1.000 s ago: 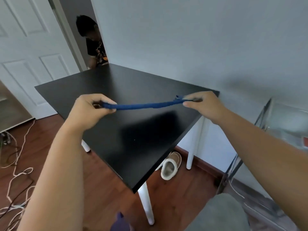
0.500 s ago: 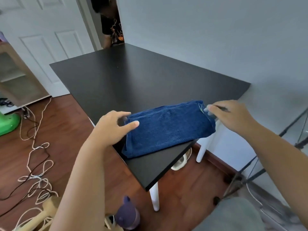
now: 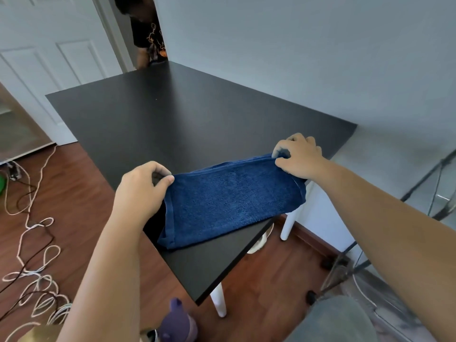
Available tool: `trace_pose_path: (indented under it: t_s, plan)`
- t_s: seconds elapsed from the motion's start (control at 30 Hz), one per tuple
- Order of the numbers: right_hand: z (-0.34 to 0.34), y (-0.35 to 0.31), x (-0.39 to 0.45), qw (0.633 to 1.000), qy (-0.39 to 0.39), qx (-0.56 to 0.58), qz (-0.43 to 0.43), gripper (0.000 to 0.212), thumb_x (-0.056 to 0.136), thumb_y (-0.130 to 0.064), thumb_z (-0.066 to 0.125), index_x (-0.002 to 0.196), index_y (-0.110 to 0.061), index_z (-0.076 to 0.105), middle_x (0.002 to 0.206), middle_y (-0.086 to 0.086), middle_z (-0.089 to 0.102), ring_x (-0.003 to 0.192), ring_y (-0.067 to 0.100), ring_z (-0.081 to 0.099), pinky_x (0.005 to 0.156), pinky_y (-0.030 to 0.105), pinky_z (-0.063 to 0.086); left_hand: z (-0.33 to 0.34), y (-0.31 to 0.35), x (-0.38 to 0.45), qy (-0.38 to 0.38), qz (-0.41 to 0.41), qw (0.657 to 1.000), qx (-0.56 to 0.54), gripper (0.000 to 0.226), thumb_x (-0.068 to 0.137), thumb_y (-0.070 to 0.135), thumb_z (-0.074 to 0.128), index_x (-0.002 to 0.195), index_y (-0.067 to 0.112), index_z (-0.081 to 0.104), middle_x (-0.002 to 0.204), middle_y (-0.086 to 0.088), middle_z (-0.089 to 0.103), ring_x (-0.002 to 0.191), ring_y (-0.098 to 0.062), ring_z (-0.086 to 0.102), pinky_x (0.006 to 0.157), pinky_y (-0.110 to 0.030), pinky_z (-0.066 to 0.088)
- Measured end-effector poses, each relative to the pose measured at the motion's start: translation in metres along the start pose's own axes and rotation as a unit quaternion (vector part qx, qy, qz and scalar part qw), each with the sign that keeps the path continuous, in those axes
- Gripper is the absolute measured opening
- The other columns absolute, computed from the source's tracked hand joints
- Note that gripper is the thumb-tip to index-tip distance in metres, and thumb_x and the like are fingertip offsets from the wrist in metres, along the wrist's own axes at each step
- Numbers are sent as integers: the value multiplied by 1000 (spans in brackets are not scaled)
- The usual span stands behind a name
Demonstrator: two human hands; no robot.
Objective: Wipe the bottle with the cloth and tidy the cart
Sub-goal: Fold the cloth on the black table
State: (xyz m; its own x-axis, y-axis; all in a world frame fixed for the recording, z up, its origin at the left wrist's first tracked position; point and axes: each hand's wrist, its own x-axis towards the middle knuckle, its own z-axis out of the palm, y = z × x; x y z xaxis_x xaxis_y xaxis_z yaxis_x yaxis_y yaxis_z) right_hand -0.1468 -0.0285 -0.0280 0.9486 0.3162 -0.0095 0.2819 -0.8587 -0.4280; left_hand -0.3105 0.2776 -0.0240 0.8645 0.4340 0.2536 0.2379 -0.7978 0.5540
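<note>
A folded blue cloth (image 3: 229, 198) lies on the near corner of the black table (image 3: 187, 124). My left hand (image 3: 142, 188) pinches the cloth's left end between thumb and fingers. At the cloth's far right corner my right hand (image 3: 298, 156) grips the fabric with curled fingers. A purple bottle top (image 3: 179, 322) shows at the bottom edge, below the table corner. The glass and metal cart (image 3: 404, 218) stands at the right edge, mostly out of frame.
White and dark cables (image 3: 32, 255) sprawl over the wooden floor at left. A person (image 3: 148, 33) stands in the doorway beyond the table. A slipper (image 3: 261, 240) lies under the table by a white leg (image 3: 218, 302). A grey wall runs along the right.
The cloth went from stretched taut in the air to laid flat on the table corner. Both hands lowered with it and now hold its ends against the tabletop.
</note>
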Motion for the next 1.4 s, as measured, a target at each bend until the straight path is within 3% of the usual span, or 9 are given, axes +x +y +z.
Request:
trace_pose_path:
  t_s: [0.17, 0.4, 0.53, 0.67, 0.73, 0.9, 1.1, 1.27, 1.4]
  plan:
    - [-3, 3, 3, 995, 3, 101, 20, 16, 80, -25, 59, 77, -38, 65, 112, -15, 48, 121, 24, 36, 101, 45, 29, 1, 3, 10, 4, -20, 1000, 2, 9, 86, 27, 70, 79, 31, 65, 77, 17, 66, 76, -9, 62, 71, -32, 49]
    - [-9, -1, 16, 971, 65, 228, 26, 8, 68, -19, 63, 66, -24, 68, 65, -12, 68, 58, 3, 59, 58, 22, 47, 11, 3, 13, 1, -33, 999, 35, 7, 85, 31, 69, 80, 31, 64, 74, 20, 64, 76, -9, 60, 69, -32, 48]
    - [-2, -2, 18, 978, 44, 202, 33, 19, 75, -11, 62, 72, -27, 71, 69, -14, 67, 70, 10, 61, 59, 20, 44, 12, 4, 14, -1, -33, 997, 67, 5, 87, 31, 66, 84, 33, 63, 81, 15, 64, 86, -18, 61, 77, -39, 50]
    - [4, 0, 8, 985, 63, 157, 37, 35, 85, -19, 58, 114, -36, 66, 113, -5, 60, 110, 20, 51, 93, 34, 41, 13, 10, 12, -1, -8, 994, 106, 20, 87, 32, 65, 107, 30, 64, 103, 5, 58, 100, -26, 55, 87, -44, 47]
    - [2, 4, -7, 980, 107, 162, 48, 42, 84, -24, 57, 122, -42, 58, 118, -5, 55, 114, 24, 44, 94, 40, 40, 14, 24, 11, -15, 22, 994, 102, 29, 87, 37, 65, 116, 32, 61, 110, 5, 56, 105, -25, 52, 91, -44, 45]
    - [20, 20, -75, 907, 231, 325, 135, 33, 80, -32, 62, 111, -38, 53, 98, -9, 59, 91, 13, 57, 66, 25, 42, 27, 92, 37, -114, 194, 970, 95, 32, 87, 43, 63, 118, 36, 61, 112, 9, 59, 106, -19, 53, 92, -40, 46]
    - [52, 11, -118, 769, -26, 547, 330, 36, 82, -54, 66, 93, -21, 69, 92, 0, 71, 78, 16, 56, 70, 30, 42, 94, 180, 73, -313, 332, 884, 101, 33, 95, 33, 57, 128, 33, 60, 127, 6, 54, 116, -17, 48, 103, -40, 40]
    - [46, 16, -124, 702, 1, 641, 310, 14, 82, -26, 74, 84, -13, 69, 80, 4, 67, 64, 13, 51, 65, 27, 45, 124, 197, 94, -402, 344, 831, 173, 40, 97, 21, 55, 135, 33, 57, 130, 2, 45, 122, -21, 47, 102, -36, 38]
    - [36, 20, -122, 696, 2, 658, 287, 11, 83, -21, 72, 87, -12, 66, 75, 5, 71, 63, 16, 55, 61, 27, 46, 118, 203, 107, -410, 333, 823, 208, 32, 92, 18, 63, 119, 36, 62, 125, 5, 50, 109, -18, 50, 95, -39, 43]
